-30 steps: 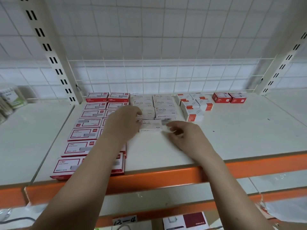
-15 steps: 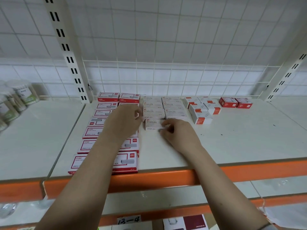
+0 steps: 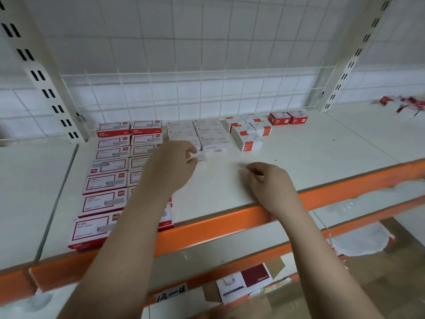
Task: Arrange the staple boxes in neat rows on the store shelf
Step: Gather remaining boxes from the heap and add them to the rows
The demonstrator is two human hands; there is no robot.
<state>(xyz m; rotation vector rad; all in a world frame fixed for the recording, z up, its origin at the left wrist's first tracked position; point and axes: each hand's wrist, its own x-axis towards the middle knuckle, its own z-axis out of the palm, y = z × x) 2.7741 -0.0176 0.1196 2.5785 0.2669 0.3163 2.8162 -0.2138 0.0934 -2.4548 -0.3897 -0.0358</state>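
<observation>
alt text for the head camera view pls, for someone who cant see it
A person's left hand touches a small white box at the front of two rows of white staple boxes on a white store shelf; the right hand hovers nearby, fingers curled. Red-and-white staple boxes fill rows to the left.

Left arm hides several red staple boxes (image 3: 104, 183); print blurred.
</observation>
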